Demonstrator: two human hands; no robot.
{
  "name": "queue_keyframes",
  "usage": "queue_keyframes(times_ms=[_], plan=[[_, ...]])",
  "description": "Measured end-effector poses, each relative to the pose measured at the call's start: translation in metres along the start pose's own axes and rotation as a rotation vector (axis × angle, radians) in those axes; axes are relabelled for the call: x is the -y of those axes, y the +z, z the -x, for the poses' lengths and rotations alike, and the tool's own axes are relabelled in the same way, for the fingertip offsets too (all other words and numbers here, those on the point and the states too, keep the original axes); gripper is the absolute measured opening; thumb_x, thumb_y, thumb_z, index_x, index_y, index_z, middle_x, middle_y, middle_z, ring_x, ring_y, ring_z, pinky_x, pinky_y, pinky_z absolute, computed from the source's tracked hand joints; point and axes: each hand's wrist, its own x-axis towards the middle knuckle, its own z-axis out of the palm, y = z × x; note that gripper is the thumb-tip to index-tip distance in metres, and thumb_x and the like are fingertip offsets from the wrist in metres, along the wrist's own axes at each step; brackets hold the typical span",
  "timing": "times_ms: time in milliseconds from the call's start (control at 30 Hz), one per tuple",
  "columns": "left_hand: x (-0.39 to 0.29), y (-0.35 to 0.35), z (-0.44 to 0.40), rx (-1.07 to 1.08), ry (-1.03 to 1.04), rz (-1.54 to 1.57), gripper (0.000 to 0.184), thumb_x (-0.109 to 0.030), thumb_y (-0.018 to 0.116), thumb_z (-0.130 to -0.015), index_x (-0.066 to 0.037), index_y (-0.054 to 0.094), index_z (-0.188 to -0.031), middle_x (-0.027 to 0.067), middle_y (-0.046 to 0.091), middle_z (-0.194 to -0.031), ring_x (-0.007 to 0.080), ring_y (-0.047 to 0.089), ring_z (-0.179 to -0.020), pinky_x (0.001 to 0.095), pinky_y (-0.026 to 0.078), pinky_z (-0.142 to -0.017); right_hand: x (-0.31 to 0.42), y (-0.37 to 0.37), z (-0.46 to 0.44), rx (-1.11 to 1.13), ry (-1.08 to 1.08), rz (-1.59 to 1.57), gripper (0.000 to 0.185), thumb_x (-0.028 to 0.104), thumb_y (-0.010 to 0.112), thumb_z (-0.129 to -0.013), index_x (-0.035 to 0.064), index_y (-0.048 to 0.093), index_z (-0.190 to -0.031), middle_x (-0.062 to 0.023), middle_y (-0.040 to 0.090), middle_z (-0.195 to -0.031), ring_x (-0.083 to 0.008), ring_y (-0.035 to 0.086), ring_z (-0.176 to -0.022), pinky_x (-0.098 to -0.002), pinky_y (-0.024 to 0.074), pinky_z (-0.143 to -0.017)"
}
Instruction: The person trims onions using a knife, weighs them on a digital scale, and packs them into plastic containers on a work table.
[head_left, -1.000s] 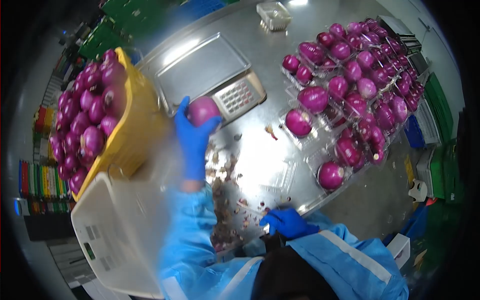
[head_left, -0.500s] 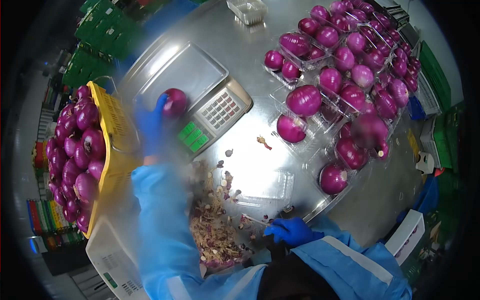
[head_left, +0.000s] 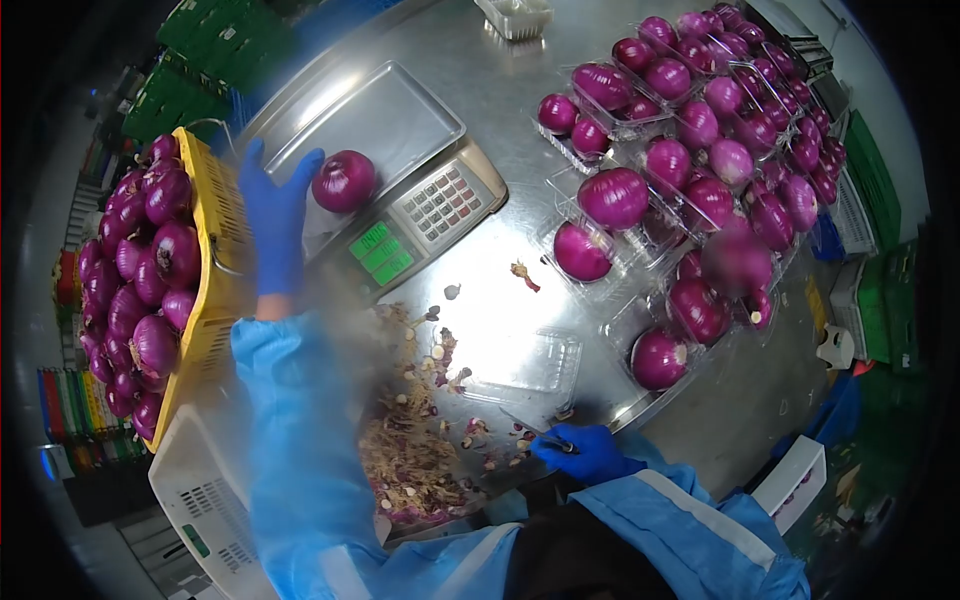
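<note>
My left hand (head_left: 275,205), in a blue glove, is open with thumb and fingers spread. Just right of it a red onion (head_left: 344,181) rests on the tray of a digital scale (head_left: 385,120), a small gap between them. Green digits glow on the scale's display (head_left: 384,250). My gloved right hand (head_left: 590,452) is closed round the dark handle of a small knife (head_left: 558,443), its thin blade pointing up and left near the table's front edge. A clear plastic punnet (head_left: 535,362) lies on the metal table beyond that hand.
Clear punnets of red onions (head_left: 612,198) crowd the right side. A yellow crate (head_left: 222,210) full of onions stands at the left, above a white crate (head_left: 195,490). Onion skins and trimmings (head_left: 415,455) are heaped before me. More punnets (head_left: 517,18) sit at the back.
My left hand has let go of the onion and drawn back left, fingers now spread. The onion stays on the scale. My right hand has turned slightly, showing the knife handle.
</note>
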Motion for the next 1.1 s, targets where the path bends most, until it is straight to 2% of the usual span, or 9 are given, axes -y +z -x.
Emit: queue_keyframes(times_ms=[133,233,333,433,733,933,967,1067,1100], plan=[[0.007,0.014,0.005,0.051,0.065,-0.090,0.091,-0.042,0.083,-0.068,0.006,0.043,-0.135,0.0252,0.045,-0.137,0.0345,0.046,-0.125,0.0403,0.034,-0.107,-0.014,-0.005,0.004,-0.128,-0.060,-0.019,0.029,0.036,0.066,-0.087,0.0087,0.069,-0.097,-0.0109,0.069,-0.082,-0.0199,0.069,-0.076,-0.0332,0.0525,-0.068],[0.004,0.022,0.010,0.070,0.054,-0.063,0.093,-0.043,0.083,-0.067,0.006,0.043,-0.135,0.0263,0.046,-0.136,0.0355,0.045,-0.126,0.0409,0.033,-0.108,-0.010,-0.020,0.010,-0.156,-0.031,0.093,0.026,0.033,0.067,-0.087,0.0091,0.069,-0.097,-0.0103,0.069,-0.083,-0.0190,0.069,-0.076,-0.0321,0.0527,-0.068],[0.012,0.030,0.009,0.093,0.045,-0.086,0.095,-0.043,0.083,-0.066,0.007,0.042,-0.135,0.0270,0.046,-0.136,0.0355,0.044,-0.128,0.0405,0.033,-0.108,-0.014,-0.023,0.015,-0.188,0.042,-0.002,0.022,0.028,0.068,-0.086,0.0097,0.070,-0.097,-0.0098,0.069,-0.082,-0.0198,0.068,-0.074,-0.0316,0.0526,-0.067],[0.012,0.030,0.010,0.112,0.044,-0.078,0.096,-0.044,0.083,-0.066,0.008,0.042,-0.135,0.0271,0.045,-0.137,0.0354,0.043,-0.129,0.0401,0.033,-0.108,-0.013,-0.022,0.018,-0.242,0.034,0.073,0.019,0.025,0.069,-0.086,0.0101,0.070,-0.097,-0.0105,0.068,-0.081,-0.0214,0.067,-0.071,-0.0311,0.0521,-0.065],[0.005,0.019,0.015,0.111,0.054,-0.075,0.098,-0.045,0.083,-0.065,0.007,0.041,-0.136,0.0270,0.045,-0.135,0.0362,0.044,-0.127,0.0415,0.034,-0.107,-0.015,-0.013,0.023,-0.274,-0.033,0.210,0.017,0.026,0.069,-0.085,0.0108,0.069,-0.092,-0.0105,0.065,-0.074,-0.0251,0.066,-0.066,-0.0336,0.0508,-0.061],[0.016,0.035,0.031,0.166,0.079,-0.204,0.099,-0.046,0.085,-0.062,0.000,0.042,-0.138,0.0265,0.045,-0.134,0.0364,0.044,-0.126,0.0428,0.034,-0.106,-0.020,-0.011,0.029,-0.329,-0.060,0.227,0.017,0.027,0.068,-0.086,0.0102,0.068,-0.091,-0.0105,0.065,-0.073,-0.0257,0.065,-0.064,-0.0343,0.0502,-0.059],[0.020,0.042,0.034,0.178,0.076,-0.343,0.095,-0.039,0.086,-0.062,-0.004,0.042,-0.139,0.0229,0.048,-0.131,0.0333,0.047,-0.123,0.0409,0.041,-0.101,-0.019,-0.012,0.028,-0.318,-0.073,0.215,0.018,0.027,0.067,-0.086,0.0102,0.068,-0.092,-0.0106,0.064,-0.074,-0.0256,0.065,-0.065,-0.0341,0.0502,-0.059],[0.063,0.060,0.032,0.337,-0.095,0.218,0.088,-0.026,0.084,-0.065,-0.006,0.041,-0.139,0.0191,0.048,-0.131,0.0295,0.051,-0.118,0.0365,0.049,-0.093,-0.017,-0.017,0.037,-0.339,-0.056,0.172,0.018,0.026,0.067,-0.087,0.0097,0.067,-0.094,-0.0108,0.065,-0.076,-0.0253,0.065,-0.067,-0.0336,0.0503,-0.061],[0.060,0.064,0.031,0.305,-0.160,0.280,0.085,-0.021,0.082,-0.066,-0.007,0.042,-0.139,0.0180,0.048,-0.131,0.0281,0.053,-0.116,0.0342,0.050,-0.090,-0.018,-0.020,0.037,-0.342,-0.048,0.159,0.018,0.026,0.066,-0.087,0.0095,0.067,-0.095,-0.0108,0.065,-0.077,-0.0252,0.065,-0.068,-0.0335,0.0505,-0.062]])
